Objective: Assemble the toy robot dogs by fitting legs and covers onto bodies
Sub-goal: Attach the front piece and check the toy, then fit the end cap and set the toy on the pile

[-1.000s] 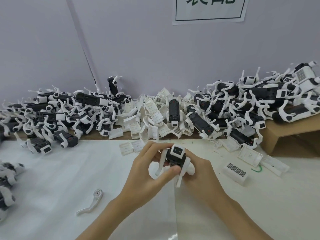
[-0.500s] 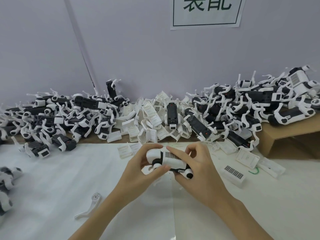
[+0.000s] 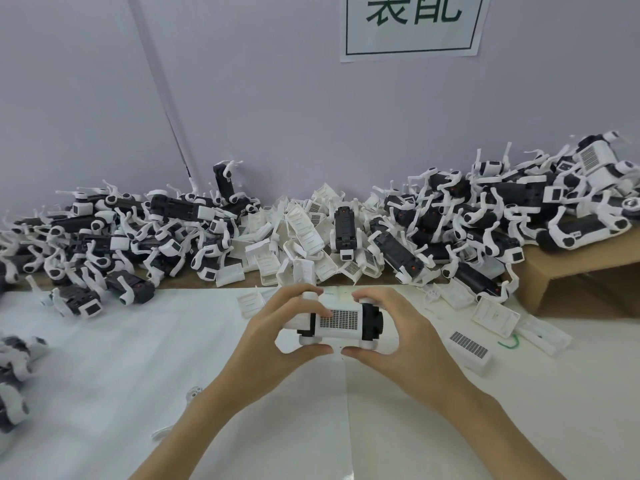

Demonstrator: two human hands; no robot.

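I hold one toy robot dog (image 3: 341, 323) level over the white table sheet, its white gridded cover facing up. My left hand (image 3: 277, 344) pinches its left end with thumb below and fingers on top. My right hand (image 3: 398, 337) grips the black right end the same way. Its legs are folded under and mostly hidden by my fingers. A loose white leg (image 3: 187, 401) lies on the sheet, partly behind my left forearm.
Heaps of black-and-white dog bodies (image 3: 145, 237) and loose white covers (image 3: 298, 244) line the wall. More dogs pile on a cardboard box (image 3: 568, 271) at right. Loose covers (image 3: 469, 348) lie right of my hands. Assembled dogs (image 3: 14, 368) sit at the left edge.
I have turned the dog from facing me to lying sideways with its cover upward, and spread my hands to its two ends.
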